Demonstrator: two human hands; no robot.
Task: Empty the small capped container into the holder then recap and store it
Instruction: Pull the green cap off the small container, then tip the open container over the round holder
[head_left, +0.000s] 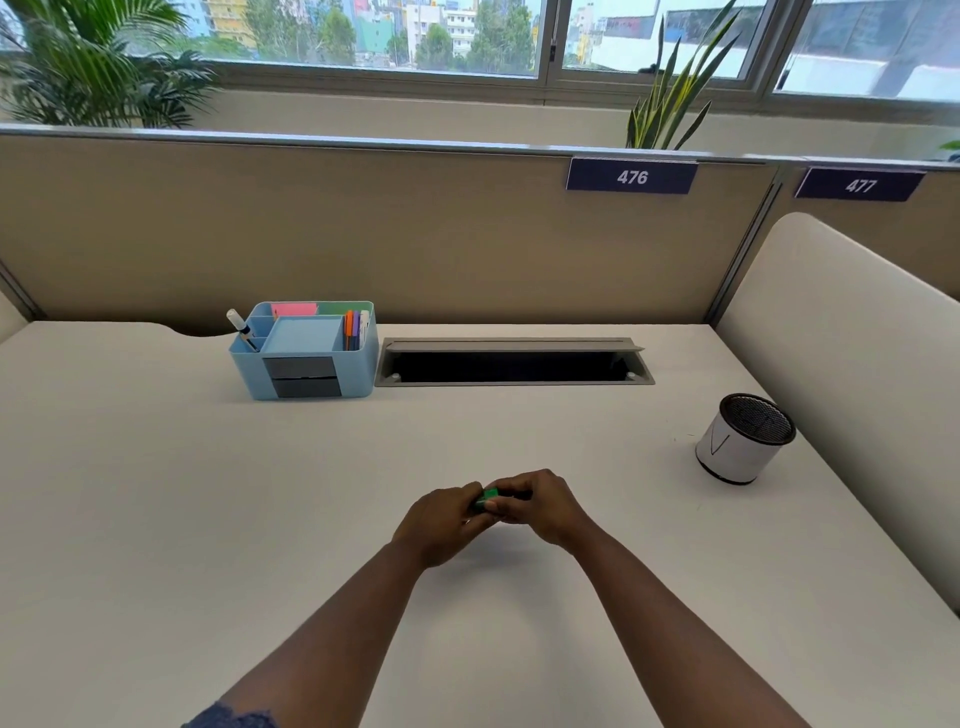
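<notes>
My left hand and right hand meet over the table, both grips closed on the small green container. The holder stands far right.

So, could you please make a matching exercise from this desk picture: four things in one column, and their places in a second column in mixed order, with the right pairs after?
Things:
1. green container
2. blue organizer
3. mesh holder
4. cable slot

Places:
A. far right of the desk, standing alone
B. back of the desk, left of centre
C. between the left hand and right hand
D. back of the desk, just right of the organizer

Pairs: 1-C, 2-B, 3-A, 4-D
</notes>
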